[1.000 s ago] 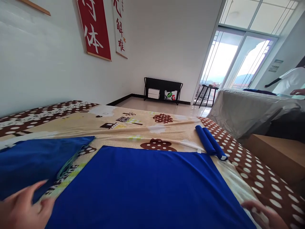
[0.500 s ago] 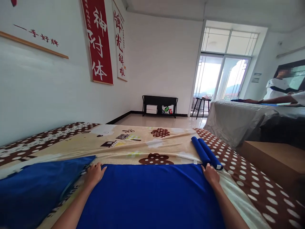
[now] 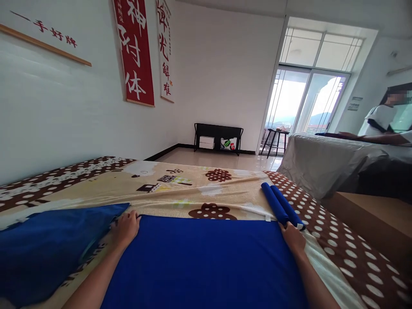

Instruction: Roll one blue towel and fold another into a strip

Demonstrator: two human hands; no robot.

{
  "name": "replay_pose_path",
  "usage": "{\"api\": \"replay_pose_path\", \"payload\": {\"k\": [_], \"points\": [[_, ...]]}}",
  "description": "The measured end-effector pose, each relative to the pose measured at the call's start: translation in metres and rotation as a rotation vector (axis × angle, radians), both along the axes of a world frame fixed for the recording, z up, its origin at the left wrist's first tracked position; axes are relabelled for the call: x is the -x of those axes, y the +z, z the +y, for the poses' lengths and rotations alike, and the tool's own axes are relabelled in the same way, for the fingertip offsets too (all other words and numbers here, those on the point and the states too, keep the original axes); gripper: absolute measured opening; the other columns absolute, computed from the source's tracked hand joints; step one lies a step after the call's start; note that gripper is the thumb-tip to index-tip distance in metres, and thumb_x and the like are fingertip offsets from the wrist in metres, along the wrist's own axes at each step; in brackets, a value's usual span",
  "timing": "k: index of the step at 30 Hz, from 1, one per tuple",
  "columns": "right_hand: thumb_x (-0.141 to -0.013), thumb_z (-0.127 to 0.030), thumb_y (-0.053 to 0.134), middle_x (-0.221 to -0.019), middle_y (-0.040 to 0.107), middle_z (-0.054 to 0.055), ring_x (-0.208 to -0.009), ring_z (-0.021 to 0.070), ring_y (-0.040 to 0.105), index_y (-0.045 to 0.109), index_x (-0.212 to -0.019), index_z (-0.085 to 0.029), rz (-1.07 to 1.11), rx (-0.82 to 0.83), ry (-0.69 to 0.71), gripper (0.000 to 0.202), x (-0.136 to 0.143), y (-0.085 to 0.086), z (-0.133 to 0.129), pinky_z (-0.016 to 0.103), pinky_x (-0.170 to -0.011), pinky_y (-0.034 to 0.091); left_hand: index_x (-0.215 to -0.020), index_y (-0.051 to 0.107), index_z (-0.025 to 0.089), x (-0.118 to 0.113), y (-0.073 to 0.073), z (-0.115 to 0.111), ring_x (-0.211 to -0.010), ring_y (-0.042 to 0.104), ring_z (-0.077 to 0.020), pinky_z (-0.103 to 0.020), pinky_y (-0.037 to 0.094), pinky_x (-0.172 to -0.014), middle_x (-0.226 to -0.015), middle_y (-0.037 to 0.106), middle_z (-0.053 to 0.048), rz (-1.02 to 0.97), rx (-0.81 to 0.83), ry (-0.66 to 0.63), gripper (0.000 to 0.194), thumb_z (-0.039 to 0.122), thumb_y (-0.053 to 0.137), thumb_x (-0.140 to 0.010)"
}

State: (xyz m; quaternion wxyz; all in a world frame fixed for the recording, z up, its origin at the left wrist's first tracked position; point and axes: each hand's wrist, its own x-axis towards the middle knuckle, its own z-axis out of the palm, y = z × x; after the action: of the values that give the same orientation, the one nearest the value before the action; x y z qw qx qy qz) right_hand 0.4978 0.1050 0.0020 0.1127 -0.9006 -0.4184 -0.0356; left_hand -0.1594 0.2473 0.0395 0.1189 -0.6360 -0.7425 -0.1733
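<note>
A royal-blue cloth [image 3: 206,257] lies spread flat in front of me, a small white tag on its far edge near the right corner. My left hand [image 3: 128,227] is closed on its far left corner. At the far right corner my right hand [image 3: 292,238] pinches the fabric, close to two rolled blue cloths [image 3: 276,204] lying side by side. To the left of my left hand rests another blue cloth [image 3: 58,240], darker and unevenly spread. Beneath everything is a beige and brown patterned blanket [image 3: 174,189].
A cardboard box [image 3: 370,214] stands at the right. Behind it is a table under a grey cover [image 3: 322,159], where a person [image 3: 378,116] stands and another arm reaches over blue fabric. A black rack [image 3: 219,137] and a stool [image 3: 275,141] are by the far wall.
The blue cloth's far edge looks straighter and smoother. My right hand has shifted slightly right and down, while my left stays at its corner. The camera view has tilted a little.
</note>
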Motion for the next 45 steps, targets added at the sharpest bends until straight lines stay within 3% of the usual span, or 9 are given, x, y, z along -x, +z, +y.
{"api": "replay_pose_path", "payload": {"k": [4, 12, 15, 20, 24, 31, 39, 42, 45], "points": [[-0.097, -0.041, 0.054, -0.117, 0.063, 0.008, -0.108, 0.0212, 0.061, 0.061, -0.116, -0.016, -0.096, -0.108, 0.123, 0.032, 0.026, 0.016, -0.013, 0.046, -0.097, 0.048, -0.129, 0.055, 0.013, -0.036, 0.008, -0.021, -0.131, 0.048, -0.0303, -0.052, 0.039, -0.108, -0.139, 0.053, -0.016, 0.037, -0.001, -0.148, 0.036, 0.028, 0.048, -0.097], [-0.099, -0.043, 0.051, -0.147, 0.049, 0.009, -0.132, 0.023, 0.05, 0.048, -0.142, -0.023, -0.003, -0.157, 0.885, 0.047, 0.209, 0.006, 0.049, 0.048, -0.111, 0.039, -0.151, 0.035, 0.021, -0.26, -0.025, -0.069, -0.145, 0.035, -0.0186, -0.04, 0.029, -0.118, -0.158, 0.037, -0.006, 0.057, 0.207, -0.859, 0.054, 0.04, 0.04, -0.101], [-0.099, -0.051, 0.046, -0.153, 0.044, 0.006, -0.142, 0.0216, 0.039, 0.045, -0.146, -0.024, 0.052, -0.115, 0.922, 0.054, 0.178, -0.008, 0.048, 0.044, -0.117, 0.032, -0.15, 0.036, 0.032, -0.232, -0.036, -0.06, -0.147, 0.031, -0.0153, -0.036, 0.023, -0.121, -0.159, 0.036, 0.002, 0.038, 0.271, -0.852, 0.055, 0.051, 0.037, -0.099], [-0.099, -0.058, 0.026, -0.158, 0.033, 0.01, -0.149, 0.0242, 0.026, 0.038, -0.151, -0.016, 0.098, -0.075, 0.684, 0.068, 0.031, -0.022, 0.007, 0.045, -0.122, 0.024, -0.152, 0.035, 0.02, -0.069, -0.036, -0.016, -0.149, 0.027, -0.03, -0.059, 0.021, -0.117, -0.16, 0.032, -0.011, -0.009, 0.283, -0.438, 0.065, 0.053, 0.023, -0.097], [-0.098, -0.058, 0.026, -0.161, 0.029, 0.004, -0.149, 0.0205, 0.024, 0.033, -0.153, -0.021, 0.097, -0.056, 0.594, 0.067, -0.017, -0.031, -0.004, 0.042, -0.123, 0.022, -0.155, 0.028, 0.021, -0.009, -0.042, -0.001, -0.15, 0.023, -0.0291, -0.059, 0.015, -0.119, -0.162, 0.027, -0.01, -0.01, 0.235, -0.273, 0.071, 0.058, 0.024, -0.094], [-0.1, -0.044, 0.043, -0.15, 0.046, 0.012, -0.142, 0.026, 0.038, 0.049, -0.14, -0.019, 0.024, -0.093, 0.513, 0.048, 0.023, -0.009, -0.009, 0.05, -0.119, 0.024, -0.152, 0.034, 0.013, -0.042, -0.024, -0.017, -0.151, 0.019, -0.0294, -0.059, 0.009, -0.12, -0.161, 0.028, -0.015, 0.008, 0.153, -0.328, 0.064, 0.044, 0.026, -0.096], [-0.096, -0.041, 0.057, -0.138, 0.054, 0.009, -0.121, 0.0236, 0.056, 0.055, -0.132, -0.021, 0.047, -0.12, 0.847, 0.041, 0.208, 0.008, 0.043, 0.049, -0.103, 0.046, -0.145, 0.042, 0.024, -0.258, -0.024, -0.057, -0.14, 0.04, -0.0294, -0.057, 0.028, -0.116, -0.156, 0.038, -0.011, 0.004, 0.205, -0.74, 0.055, 0.046, 0.052, -0.096], [-0.097, -0.044, 0.056, -0.145, 0.05, 0.01, -0.13, 0.0261, 0.05, 0.052, -0.137, -0.021, 0.063, -0.092, 0.859, 0.046, 0.186, 0.006, 0.037, 0.054, -0.11, 0.039, -0.141, 0.047, 0.023, -0.243, -0.029, -0.054, -0.137, 0.043, -0.0304, -0.059, 0.031, -0.115, -0.153, 0.042, -0.011, -0.02, 0.244, -0.695, 0.053, 0.047, 0.056, -0.094], [-0.1, -0.043, 0.049, -0.15, 0.045, 0.011, -0.139, 0.0268, 0.042, 0.047, -0.142, -0.02, 0.064, -0.058, 0.677, 0.049, 0.099, 0.004, 0.007, 0.054, -0.115, 0.03, -0.143, 0.045, 0.022, -0.15, -0.022, -0.043, -0.141, 0.038, -0.0315, -0.062, 0.026, -0.117, -0.154, 0.04, -0.011, -0.06, 0.257, -0.451, 0.054, 0.046, 0.055, -0.095]]}}
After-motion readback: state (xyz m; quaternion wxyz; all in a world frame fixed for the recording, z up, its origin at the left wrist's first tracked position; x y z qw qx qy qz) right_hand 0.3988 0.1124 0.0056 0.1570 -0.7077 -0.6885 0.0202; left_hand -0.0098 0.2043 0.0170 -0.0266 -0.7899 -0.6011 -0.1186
